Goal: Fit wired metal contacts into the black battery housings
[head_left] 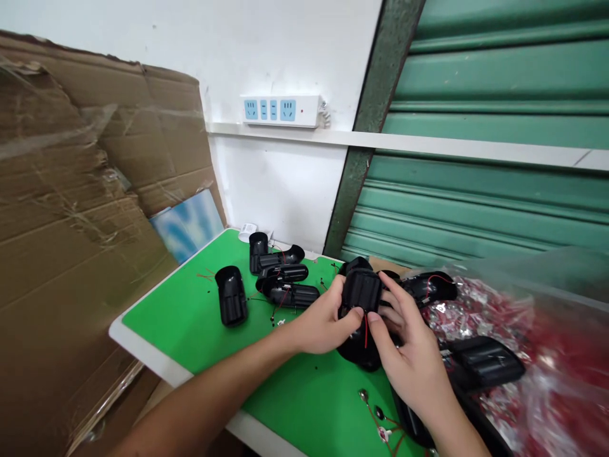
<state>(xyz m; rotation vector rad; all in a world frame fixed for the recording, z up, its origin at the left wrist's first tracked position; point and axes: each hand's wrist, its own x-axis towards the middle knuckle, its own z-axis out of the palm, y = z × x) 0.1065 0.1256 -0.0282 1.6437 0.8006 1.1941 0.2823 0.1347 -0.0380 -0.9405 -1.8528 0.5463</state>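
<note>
Black plastic housing (361,291) with a red wire, held above the green table (190,317), left hand (320,324) and right hand (409,349) both gripping it; no readable markings

Left hand (323,324) bare; right hand (409,355) bare; forearms unsleeved; no rings.

The single head-worn camera is looking forward and down from just above the green tabletop (190,324), sitting close over the near edge and tilting leftward, and is facing a white wall (285,51) and a green roller shutter (499,158) behind.
</note>
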